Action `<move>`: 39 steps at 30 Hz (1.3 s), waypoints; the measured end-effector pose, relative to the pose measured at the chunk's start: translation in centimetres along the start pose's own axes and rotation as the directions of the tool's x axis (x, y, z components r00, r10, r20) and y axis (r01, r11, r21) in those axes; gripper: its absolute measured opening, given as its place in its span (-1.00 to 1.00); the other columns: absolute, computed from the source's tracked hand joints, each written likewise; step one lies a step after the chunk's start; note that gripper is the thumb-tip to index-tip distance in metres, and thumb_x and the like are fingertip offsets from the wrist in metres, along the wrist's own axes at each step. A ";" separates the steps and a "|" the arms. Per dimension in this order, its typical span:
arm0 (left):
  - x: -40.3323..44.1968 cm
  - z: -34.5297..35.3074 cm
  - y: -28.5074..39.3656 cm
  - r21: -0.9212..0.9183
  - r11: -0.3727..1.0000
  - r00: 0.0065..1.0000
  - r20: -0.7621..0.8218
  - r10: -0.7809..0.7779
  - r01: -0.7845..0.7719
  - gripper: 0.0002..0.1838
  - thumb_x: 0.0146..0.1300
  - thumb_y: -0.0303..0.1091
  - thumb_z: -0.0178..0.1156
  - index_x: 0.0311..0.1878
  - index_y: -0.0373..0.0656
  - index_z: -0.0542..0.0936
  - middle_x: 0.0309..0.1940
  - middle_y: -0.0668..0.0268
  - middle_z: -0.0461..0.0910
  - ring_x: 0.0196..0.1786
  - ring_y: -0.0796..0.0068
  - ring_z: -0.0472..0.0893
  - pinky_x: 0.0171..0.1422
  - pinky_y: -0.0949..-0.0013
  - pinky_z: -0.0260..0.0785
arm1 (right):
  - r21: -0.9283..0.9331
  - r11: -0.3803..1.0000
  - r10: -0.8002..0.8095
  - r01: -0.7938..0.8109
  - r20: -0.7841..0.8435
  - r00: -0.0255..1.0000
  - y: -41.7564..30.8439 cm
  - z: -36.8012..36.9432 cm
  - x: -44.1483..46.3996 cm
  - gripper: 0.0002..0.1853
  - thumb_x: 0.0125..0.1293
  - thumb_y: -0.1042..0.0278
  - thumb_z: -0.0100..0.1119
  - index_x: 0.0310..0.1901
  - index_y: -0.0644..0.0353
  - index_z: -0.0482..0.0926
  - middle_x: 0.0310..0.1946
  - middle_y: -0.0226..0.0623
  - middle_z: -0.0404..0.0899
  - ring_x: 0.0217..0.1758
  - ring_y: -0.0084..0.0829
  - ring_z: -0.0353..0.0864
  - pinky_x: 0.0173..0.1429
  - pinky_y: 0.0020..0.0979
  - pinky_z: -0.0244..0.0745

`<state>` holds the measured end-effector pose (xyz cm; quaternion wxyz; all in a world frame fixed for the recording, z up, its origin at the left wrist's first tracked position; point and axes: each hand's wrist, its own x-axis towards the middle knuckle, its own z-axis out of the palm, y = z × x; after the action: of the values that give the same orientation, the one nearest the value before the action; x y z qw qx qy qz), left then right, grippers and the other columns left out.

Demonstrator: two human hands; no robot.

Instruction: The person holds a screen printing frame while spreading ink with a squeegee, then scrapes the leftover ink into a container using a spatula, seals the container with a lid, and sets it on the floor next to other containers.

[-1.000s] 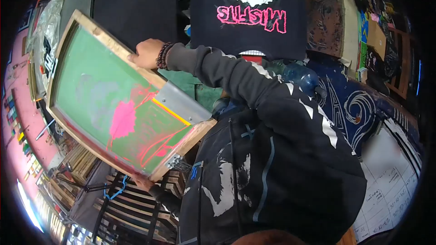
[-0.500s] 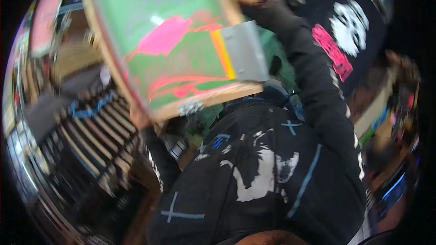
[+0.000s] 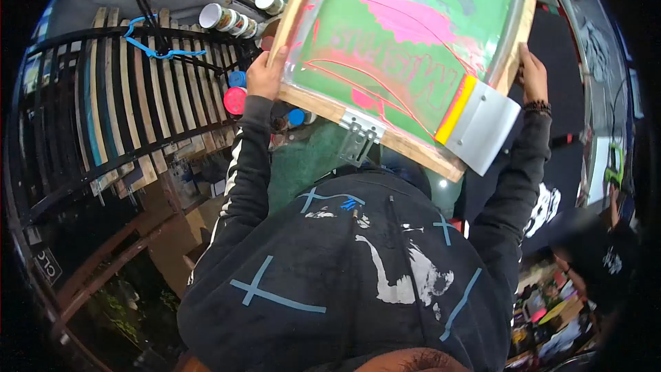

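My left hand (image 3: pixel 265 76) is closed around the left rail of a wooden-framed printing screen (image 3: pixel 413 150), near its lower corner. Around the opposite rail my right hand (image 3: pixel 533 74) grips the same screen. The green mesh bears a patch of pink ink (image 3: pixel 410 19), thin red-pink streaks and faint lettering. A squeegee (image 3: pixel 485 124) with a grey body and yellow blade rests across the lower right corner, close to my right hand. On the bottom rail sits a metal bracket (image 3: pixel 359 138). The screen's far end is cut off by the view's top edge.
At left is a rack of wooden-edged frames (image 3: pixel 131 89) with a blue cord (image 3: pixel 162 54) over it. Beyond it stand several tubs (image 3: pixel 231 21). Black fabric with a white print (image 3: pixel 544 208) lies at right, near another person (image 3: pixel 595 255) in black.
The view has turned, and the screen now appears further right and tilted the other way. Both hands still hold it. My left hand shows more fully; most of the printed black fabric is covered.
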<state>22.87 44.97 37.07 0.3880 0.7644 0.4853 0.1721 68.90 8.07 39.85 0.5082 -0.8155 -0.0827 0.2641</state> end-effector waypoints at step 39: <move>17.4 10.7 17.0 0.055 0.856 0.799 0.395 0.454 -0.513 -0.30 0.51 0.29 -0.02 -0.11 -0.33 0.61 -0.33 0.38 0.52 -0.24 0.52 0.46 -0.12 0.40 0.36 | 0.053 0.998 0.056 -0.030 -0.599 0.799 7.7 -10.3 -6.8 -0.39 0.27 -0.23 0.18 -0.31 0.32 0.76 -0.31 0.07 0.73 -0.11 0.03 0.75 0.12 -0.11 0.61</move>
<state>48.16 51.76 41.18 0.3527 0.9097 0.2040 0.0799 67.41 -6.44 39.05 0.5187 -0.8483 0.1063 0.0055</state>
